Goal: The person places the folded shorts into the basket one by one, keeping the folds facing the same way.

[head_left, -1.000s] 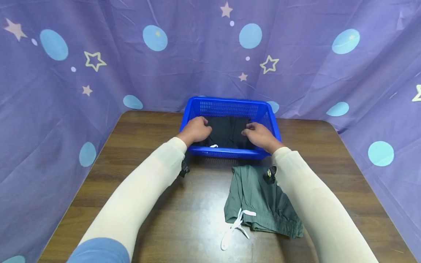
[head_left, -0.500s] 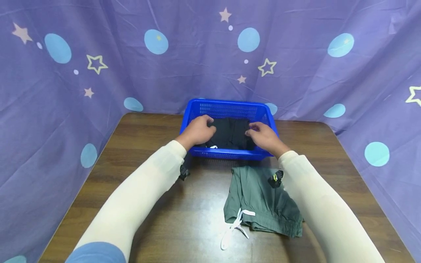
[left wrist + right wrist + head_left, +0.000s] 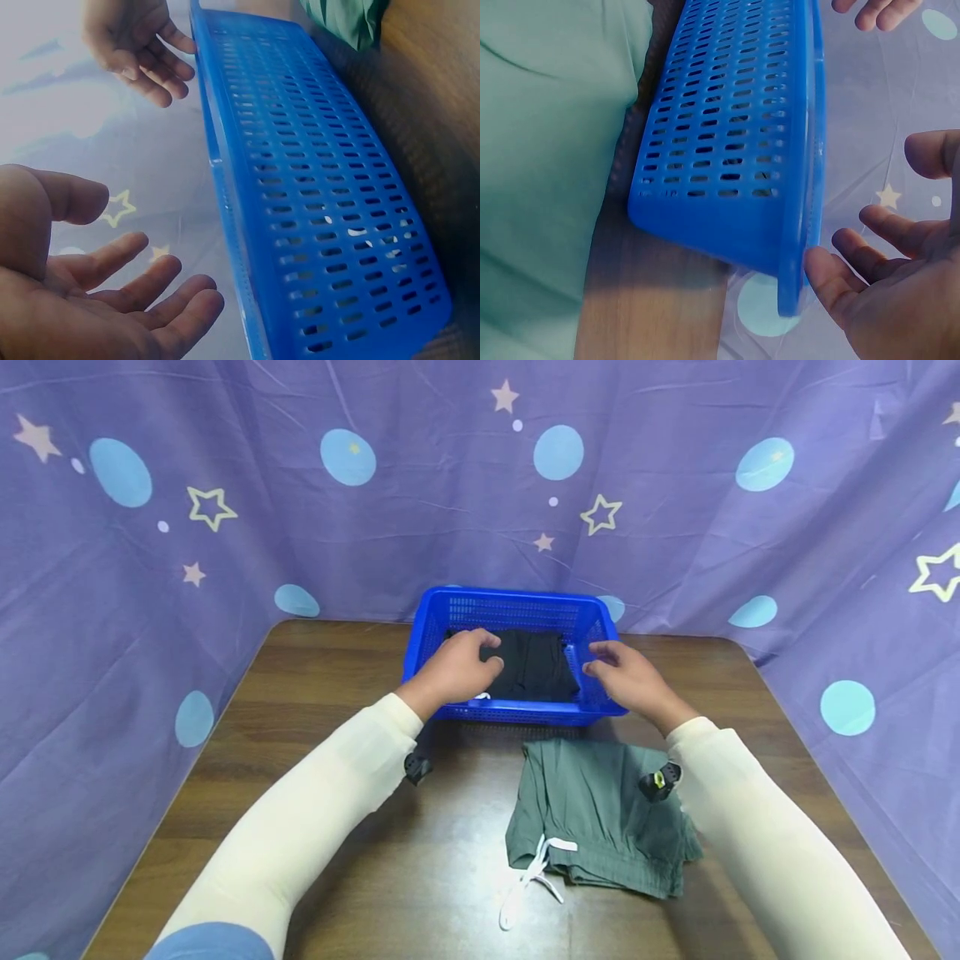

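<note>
A folded black garment (image 3: 534,667) lies inside the blue plastic basket (image 3: 517,708), a bit of white cord showing at its front left. My left hand (image 3: 467,667) is over the basket's left part, fingers relaxed and apart, overlapping the garment in the head view. At the basket's right end is my right hand (image 3: 628,678), its fingers parted with nothing between them. Both wrist views show the palms and loose fingers above the rim, holding nothing. Folded dark green drawstring shorts (image 3: 600,814) lie on the table in front of the basket, partly beneath my right forearm.
The brown wooden table (image 3: 330,693) carries the basket near its back edge. A purple curtain (image 3: 450,510) with stars and blue ovals hangs behind and at both sides. The shorts' white drawstring (image 3: 521,889) trails toward the table's front.
My right hand has drawn away from the black garment, out to the right over the basket's end. The left hand has shifted slightly rightward and its fingers have spread. The garment stays in the basket.
</note>
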{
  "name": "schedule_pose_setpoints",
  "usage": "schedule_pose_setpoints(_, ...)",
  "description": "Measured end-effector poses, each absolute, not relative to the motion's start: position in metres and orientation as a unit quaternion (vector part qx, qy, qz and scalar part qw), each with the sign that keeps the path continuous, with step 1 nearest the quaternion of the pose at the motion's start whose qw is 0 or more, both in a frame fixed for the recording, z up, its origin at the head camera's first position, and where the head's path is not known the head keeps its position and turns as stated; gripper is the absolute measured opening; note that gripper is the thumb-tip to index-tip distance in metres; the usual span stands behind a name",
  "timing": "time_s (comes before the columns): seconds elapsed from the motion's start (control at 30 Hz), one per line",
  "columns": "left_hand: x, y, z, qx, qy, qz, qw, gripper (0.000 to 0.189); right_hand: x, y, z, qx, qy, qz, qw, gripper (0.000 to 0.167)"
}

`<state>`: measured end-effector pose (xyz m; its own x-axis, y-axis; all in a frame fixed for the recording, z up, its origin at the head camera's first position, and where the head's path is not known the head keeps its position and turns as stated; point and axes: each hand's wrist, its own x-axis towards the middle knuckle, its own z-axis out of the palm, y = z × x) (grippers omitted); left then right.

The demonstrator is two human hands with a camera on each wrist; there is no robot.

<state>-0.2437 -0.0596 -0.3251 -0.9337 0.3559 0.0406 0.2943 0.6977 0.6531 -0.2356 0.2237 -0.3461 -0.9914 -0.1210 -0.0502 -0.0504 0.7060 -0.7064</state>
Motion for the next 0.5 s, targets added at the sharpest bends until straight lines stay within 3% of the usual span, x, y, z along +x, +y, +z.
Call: schedule_pose_setpoints(0.5, -0.217, -0.062, -0.320, 0.203, 0.912, 0.354, 0.030, 0.039, -0.207, 0.255, -0.340, -0.050, 0.918, -0.391, 0.036, 0.054)
